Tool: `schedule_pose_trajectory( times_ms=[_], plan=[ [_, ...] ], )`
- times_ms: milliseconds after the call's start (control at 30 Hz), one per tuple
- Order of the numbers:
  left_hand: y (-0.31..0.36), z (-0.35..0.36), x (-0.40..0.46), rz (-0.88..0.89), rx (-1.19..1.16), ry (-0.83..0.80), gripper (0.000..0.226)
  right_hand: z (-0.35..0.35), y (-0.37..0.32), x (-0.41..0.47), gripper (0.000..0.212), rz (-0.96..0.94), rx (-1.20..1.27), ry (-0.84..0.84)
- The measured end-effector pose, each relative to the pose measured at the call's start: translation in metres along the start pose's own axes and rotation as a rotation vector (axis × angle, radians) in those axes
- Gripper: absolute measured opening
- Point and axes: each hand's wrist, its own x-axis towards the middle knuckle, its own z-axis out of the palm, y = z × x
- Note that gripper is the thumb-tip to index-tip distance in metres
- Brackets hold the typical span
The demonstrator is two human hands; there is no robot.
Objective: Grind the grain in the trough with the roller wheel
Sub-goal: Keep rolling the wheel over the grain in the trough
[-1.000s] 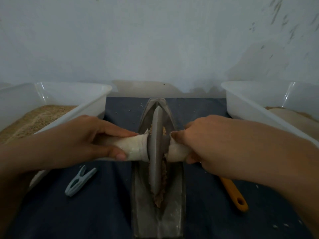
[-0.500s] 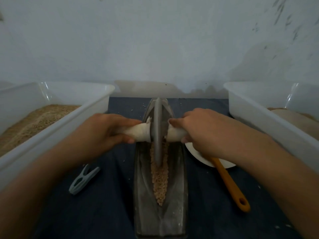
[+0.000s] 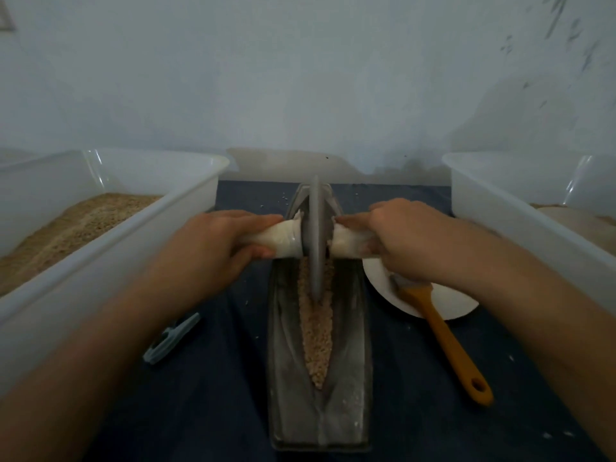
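A long grey metal trough (image 3: 350,388) lies lengthwise in front of me on a dark blue cloth. Tan grain (image 3: 316,331) fills its central groove. The grey roller wheel (image 3: 316,241) stands upright on edge in the far half of the trough, its lower rim in the grain. A white-wrapped axle handle (image 3: 283,240) runs through it on both sides. My left hand (image 3: 216,248) grips the left handle. My right hand (image 3: 410,238) grips the right handle.
A white tub (image 3: 110,258) holding tan grain stands at the left, and a second white tub (image 3: 520,221) stands at the right. A white plate (image 3: 446,305) with an orange-handled brush (image 3: 450,345) lies right of the trough. A grey-blue clothes peg (image 3: 171,338) lies to the left.
Both hands have pushed the roller wheel away from me, from the middle of the trough to its far end. More grain now lies uncovered in the near part of the groove.
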Motion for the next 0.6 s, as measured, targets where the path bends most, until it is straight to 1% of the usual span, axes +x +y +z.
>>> schedule_pose_trajectory(
  times_ms=[67, 100, 167, 233, 300, 367, 433, 500, 567, 600],
  plan=[
    [-0.001, 0.004, 0.001, 0.008, -0.007, 0.032, 0.047, 0.004, 0.003, 0.002, 0.066, 0.006, 0.028, 0.038],
    [-0.001, 0.003, 0.001, 0.002, -0.023, 0.02, 0.048, 0.005, 0.003, 0.002, 0.064, -0.006, 0.019, 0.046],
    [-0.001, -0.004, 0.001, -0.013, -0.082, -0.037, 0.048, 0.003, 0.0, -0.002, 0.057, -0.05, -0.012, 0.01],
    [0.0, -0.018, -0.002, -0.002, -0.161, -0.148, 0.047, -0.006, -0.004, -0.009, 0.046, -0.095, -0.018, -0.047],
    [0.004, -0.032, -0.006, 0.026, -0.242, -0.3, 0.049, -0.018, -0.008, -0.021, 0.037, -0.137, -0.037, -0.104],
    [0.006, -0.041, -0.009, 0.05, -0.294, -0.388, 0.05, -0.027, -0.012, -0.033, 0.033, -0.176, -0.058, -0.162],
    [0.008, -0.044, -0.01, 0.057, -0.314, -0.392, 0.049, -0.03, -0.015, -0.039, 0.031, -0.191, -0.073, -0.175],
    [0.009, -0.041, -0.009, 0.051, -0.27, -0.366, 0.049, -0.027, -0.015, -0.036, 0.03, -0.17, -0.091, -0.147],
    [0.008, -0.033, -0.006, 0.045, -0.171, -0.28, 0.045, -0.018, -0.012, -0.026, 0.035, -0.112, -0.105, -0.108],
    [0.006, -0.026, -0.004, 0.03, -0.123, -0.22, 0.045, -0.012, -0.009, -0.019, 0.042, -0.08, -0.101, -0.082]
  ],
)
